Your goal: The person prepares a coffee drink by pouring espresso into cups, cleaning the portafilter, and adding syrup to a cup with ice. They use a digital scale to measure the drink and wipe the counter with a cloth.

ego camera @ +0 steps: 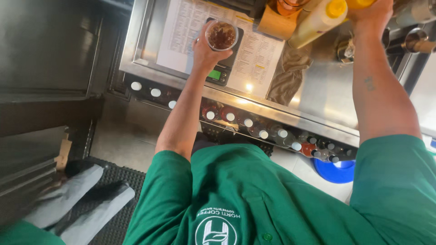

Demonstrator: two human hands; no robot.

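while the left hand (205,51) wrapped its fingers around a clear plastic cup (221,35) of dark iced drink above the small scale (220,72), the right hand (370,11) gripped a yellow-capped squeeze bottle (361,3), so a level cup and slow squeeze seemed wisest.

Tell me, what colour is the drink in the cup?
Dark brown, seen in the head view inside the clear cup the left hand holds.

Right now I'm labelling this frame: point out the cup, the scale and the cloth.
cup (221,35), head view, dark drink inside.
scale (217,75), head view, green display.
cloth (287,75), head view, crumpled middle.
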